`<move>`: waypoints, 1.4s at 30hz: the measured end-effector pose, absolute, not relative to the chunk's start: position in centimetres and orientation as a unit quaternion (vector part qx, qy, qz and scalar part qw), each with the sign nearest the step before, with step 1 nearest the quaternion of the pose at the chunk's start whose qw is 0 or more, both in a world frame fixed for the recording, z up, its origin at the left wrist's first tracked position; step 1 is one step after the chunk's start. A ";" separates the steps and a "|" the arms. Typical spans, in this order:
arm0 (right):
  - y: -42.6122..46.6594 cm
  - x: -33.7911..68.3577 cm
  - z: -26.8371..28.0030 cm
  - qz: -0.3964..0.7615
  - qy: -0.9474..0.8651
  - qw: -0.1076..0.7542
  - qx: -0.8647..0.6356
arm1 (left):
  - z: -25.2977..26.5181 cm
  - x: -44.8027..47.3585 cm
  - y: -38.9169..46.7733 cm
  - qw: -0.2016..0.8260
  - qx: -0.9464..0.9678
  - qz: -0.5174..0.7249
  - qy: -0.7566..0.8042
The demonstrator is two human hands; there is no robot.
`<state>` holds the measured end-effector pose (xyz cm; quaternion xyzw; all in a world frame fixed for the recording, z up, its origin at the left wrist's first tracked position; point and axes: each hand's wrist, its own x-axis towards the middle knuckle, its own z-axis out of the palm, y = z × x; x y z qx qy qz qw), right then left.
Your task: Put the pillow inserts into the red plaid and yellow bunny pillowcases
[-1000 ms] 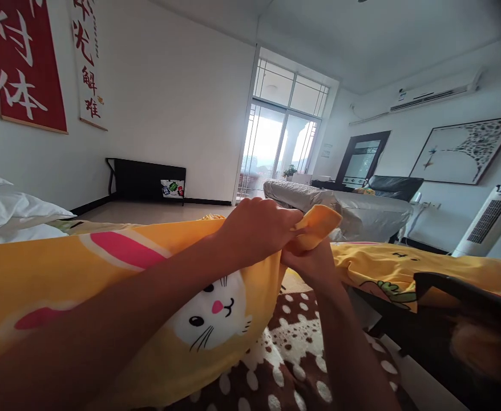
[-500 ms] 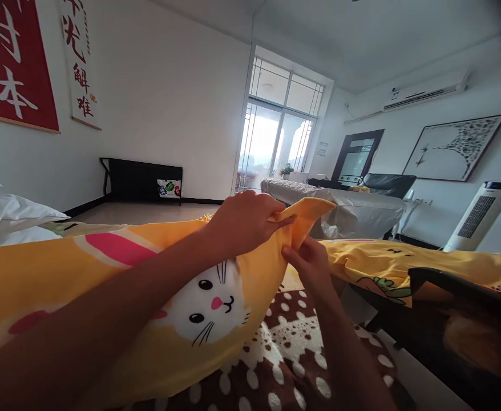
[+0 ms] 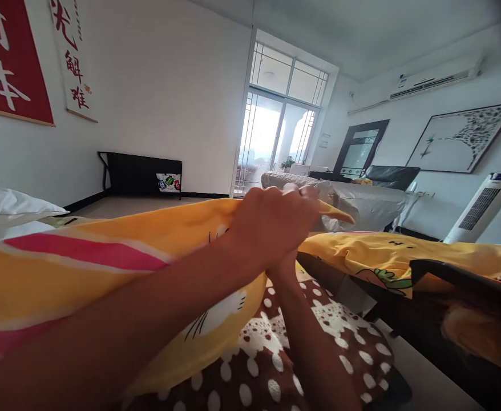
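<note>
A yellow cloth cover point(image 3: 182, 222) printed with a white rabbit and pink ears stretches across the lower left of the head view, hanging toward me. My left hand point(image 3: 271, 222) is closed around its right upper corner. Behind and below it, my right hand point(image 3: 285, 265) meets the same corner; most of its fingers are hidden by the left hand. A short tip of the cloth pokes out to the right of both hands. Part of the rabbit's face is covered by my left forearm. Under the cover lies a brown fabric with white dots point(image 3: 250, 365).
Another yellow printed cloth point(image 3: 348, 248) lies at the right, beside a dark curved frame point(image 3: 443, 274). White bedding point(image 3: 15, 205) is at the far left. Beyond are a plastic-wrapped piece of furniture point(image 3: 357, 202), a tower fan point(image 3: 479, 211) and a low black panel point(image 3: 134, 171).
My left hand has moved right along the corner, over my right hand, which has shifted slightly left and up. The cover's top edge has risen and the rabbit's face is more hidden.
</note>
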<state>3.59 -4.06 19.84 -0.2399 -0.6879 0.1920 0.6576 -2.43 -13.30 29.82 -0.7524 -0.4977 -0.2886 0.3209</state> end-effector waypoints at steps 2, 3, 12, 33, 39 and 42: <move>-3.8 4.2 20.2 0.184 -0.678 0.675 -0.224 | 30.2 -4.1 -12.8 0.289 -0.769 -0.282 -0.495; -3.8 4.7 20.4 0.177 -0.678 0.678 -0.223 | 30.4 -4.9 -12.5 0.282 -0.771 -0.290 -0.492; -4.2 10.1 20.1 0.278 -0.677 0.642 -0.228 | 30.8 -5.0 -11.3 0.182 -0.822 -0.268 -0.469; -7.7 8.9 21.9 0.233 -0.654 0.661 -0.284 | 29.5 -4.2 -10.6 0.168 -0.864 -0.231 -0.414; -6.1 10.0 21.6 0.333 -0.668 0.623 -0.235 | 29.5 -5.0 -9.7 0.016 -0.868 -0.322 -0.378; -5.2 9.5 20.9 0.399 -0.649 0.613 -0.209 | 29.6 -5.1 -9.7 0.011 -0.870 -0.328 -0.368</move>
